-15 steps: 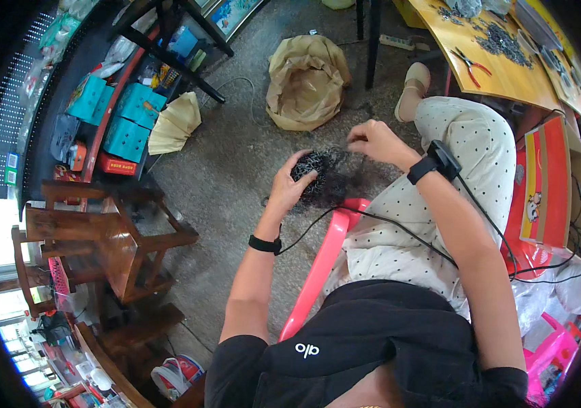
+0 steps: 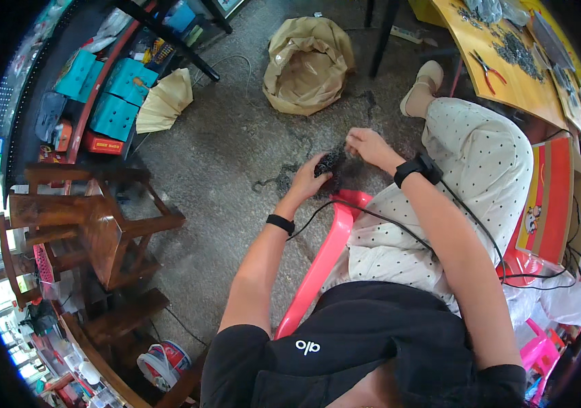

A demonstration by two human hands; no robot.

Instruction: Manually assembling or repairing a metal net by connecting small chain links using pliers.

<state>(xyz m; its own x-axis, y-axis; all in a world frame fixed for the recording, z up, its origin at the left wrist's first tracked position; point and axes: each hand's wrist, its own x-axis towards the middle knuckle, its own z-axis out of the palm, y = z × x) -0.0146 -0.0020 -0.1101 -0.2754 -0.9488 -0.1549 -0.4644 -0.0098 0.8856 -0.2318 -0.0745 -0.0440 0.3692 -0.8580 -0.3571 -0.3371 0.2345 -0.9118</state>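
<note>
Left hand: just above the centre of the frame, the bare left hand [image 2: 307, 178] curls its thumb and fingers around a dark, tangled, wiry clump [image 2: 331, 162], gripping its left side.
Right hand: just right of the clump, the bare right hand [image 2: 371, 146] is bent inward, thumb and fingertips drawn together; I cannot tell whether they pinch a thin strand.
Clump: black with grey glints, near the middle of the frame, above the grey speckled floor [image 2: 216, 224].
Strands: loose dark wavy strands [image 2: 273, 182] lie on the floor, left of the left hand.
Wrists: 2 black bands, a narrow black wristband [image 2: 280, 222] on the left and a wider black strap [image 2: 418, 168] on the right, with black cables running nearby.
Clothes: a black short-sleeved top [image 2: 358, 340] at the lower centre; loose white trousers with black dots [image 2: 481, 143] at right.
Seat: a glossy pink plastic edge [image 2: 331, 238] slants below the hands.
Sack: a crumpled brown paper sack [image 2: 277, 78], mouth open, stands at the upper centre.
Table: at the upper right, a yellow wooden table [image 2: 508, 92] bears red-handled pliers [image 2: 489, 71] and a heap of small dark pieces [image 2: 518, 54].
Box: a red and yellow cardboard box [image 2: 549, 194] is at the right edge.
Left side: a brown wooden chair [image 2: 103, 231] at middle left; teal boxes [image 2: 110, 115] and a folded beige paper piece [image 2: 167, 102] at the upper left.
</note>
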